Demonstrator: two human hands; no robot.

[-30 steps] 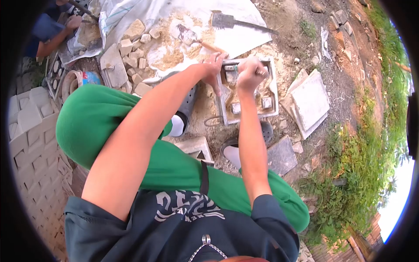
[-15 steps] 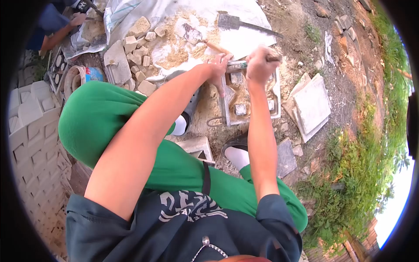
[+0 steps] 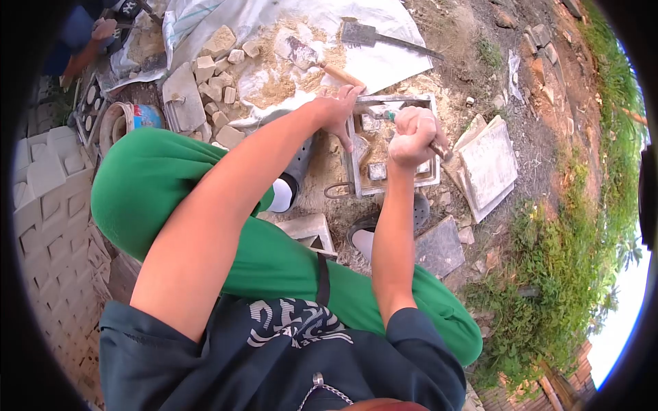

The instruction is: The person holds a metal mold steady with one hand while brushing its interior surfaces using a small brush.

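A grey rectangular mould (image 3: 358,186) with raised blocks inside and sandy material in it lies on the ground before me. My left hand (image 3: 337,113) rests at its upper left corner, thumb and fingers spread along the rim. My right hand (image 3: 414,135) is a fist over the mould's right half, wrapped round a short rod-like tool (image 3: 441,150). One end of the tool points to the lower right; a greenish part shows at the other side of the fist. The fist hides part of the mould. A wooden-handled trowel (image 3: 336,72) lies beyond my left hand.
A flat spade-like tool (image 3: 391,41) lies on a white sheet (image 3: 401,72) with sandy powder. Broken blocks (image 3: 218,85) and a bucket (image 3: 116,123) stand left, stacked slabs (image 3: 490,164) right. Pale blocks (image 3: 51,171) form a wall. Another person's hand (image 3: 104,29) shows at upper left.
My right fist has come down and nearer to me with the rod-like tool, uncovering the mould's far edge. My left hand stays at the corner.
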